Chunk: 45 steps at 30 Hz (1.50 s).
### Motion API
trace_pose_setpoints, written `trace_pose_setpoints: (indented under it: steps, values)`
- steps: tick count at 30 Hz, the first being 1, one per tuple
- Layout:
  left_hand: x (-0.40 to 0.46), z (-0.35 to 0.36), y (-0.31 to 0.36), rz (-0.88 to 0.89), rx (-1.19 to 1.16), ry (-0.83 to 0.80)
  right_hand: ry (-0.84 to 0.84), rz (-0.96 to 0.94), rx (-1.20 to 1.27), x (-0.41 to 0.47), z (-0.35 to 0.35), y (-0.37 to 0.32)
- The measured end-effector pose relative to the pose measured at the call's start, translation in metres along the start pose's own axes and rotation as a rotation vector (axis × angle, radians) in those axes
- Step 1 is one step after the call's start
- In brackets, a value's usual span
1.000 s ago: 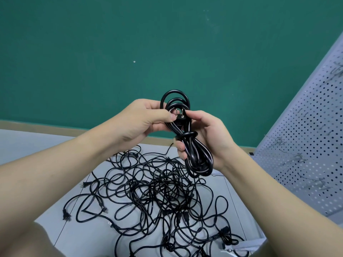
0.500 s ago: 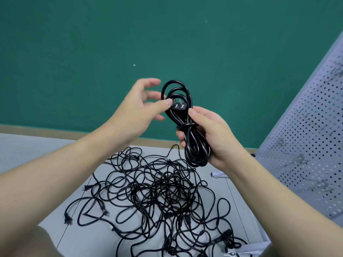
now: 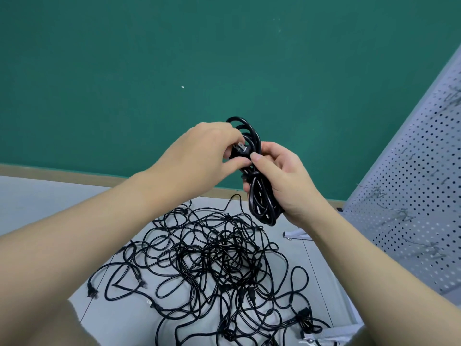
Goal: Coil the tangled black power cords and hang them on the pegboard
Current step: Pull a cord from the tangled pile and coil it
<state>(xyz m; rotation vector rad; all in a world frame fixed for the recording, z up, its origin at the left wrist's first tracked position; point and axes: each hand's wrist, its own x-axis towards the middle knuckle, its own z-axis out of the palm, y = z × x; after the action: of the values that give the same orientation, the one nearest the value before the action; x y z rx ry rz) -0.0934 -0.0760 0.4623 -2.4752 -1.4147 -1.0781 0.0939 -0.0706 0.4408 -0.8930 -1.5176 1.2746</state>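
Right hand (image 3: 287,181) gripped the coil (image 3: 262,203), left hand (image 3: 202,156) pinched its plug (image 3: 240,151) at the coil's 11 o'clock, tangle (image 3: 219,265) on floor (image 3: 37,201) at 6 o'clock, pegboard (image 3: 411,196) at 3.

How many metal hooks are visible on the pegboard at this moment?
4 can be made out on the pegboard: one near the top right edge, one mid-board, one below it, one lower still. All are blurred; others may lie outside the frame.

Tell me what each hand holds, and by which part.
The right hand grips the coiled cord around its knotted middle. The left hand pinches the plug at the coil's upper end.
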Motion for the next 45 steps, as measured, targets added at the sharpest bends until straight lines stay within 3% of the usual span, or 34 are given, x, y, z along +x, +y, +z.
trace_pose_setpoints:
  steps: [4, 12, 21, 27, 33, 37, 40, 45]
  values:
    - [0.004, -0.003, 0.007, -0.063, 0.113, -0.183, 0.011, -0.004, -0.075, 0.000, -0.003, 0.003]
    - [-0.010, 0.001, -0.005, -0.078, -0.039, -0.192, 0.064, -0.009, -0.106, 0.000, 0.001, 0.008]
    - [-0.009, -0.007, -0.022, -0.343, -0.692, -0.082, 0.068, 0.044, 0.075, 0.006, -0.009, 0.014]
    - [-0.014, 0.007, -0.019, -0.521, -0.854, -0.049, 0.034, 0.123, 0.094, 0.007, -0.013, 0.022]
    - [-0.032, 0.035, -0.006, -0.628, -0.846, -0.381, -0.001, 0.117, 0.134, 0.007, -0.024, 0.023]
    - [-0.025, 0.065, 0.012, -0.688, -1.104, -0.327, 0.027, 0.122, -0.019, 0.007, -0.034, 0.026]
    - [-0.012, 0.094, 0.019, -0.732, -1.117, -0.252, 0.056, 0.132, -0.237, 0.005, -0.050, 0.030]
    - [-0.004, 0.156, 0.031, -0.827, -1.161, -0.300, 0.045, 0.302, -0.419, -0.005, -0.092, 0.044]
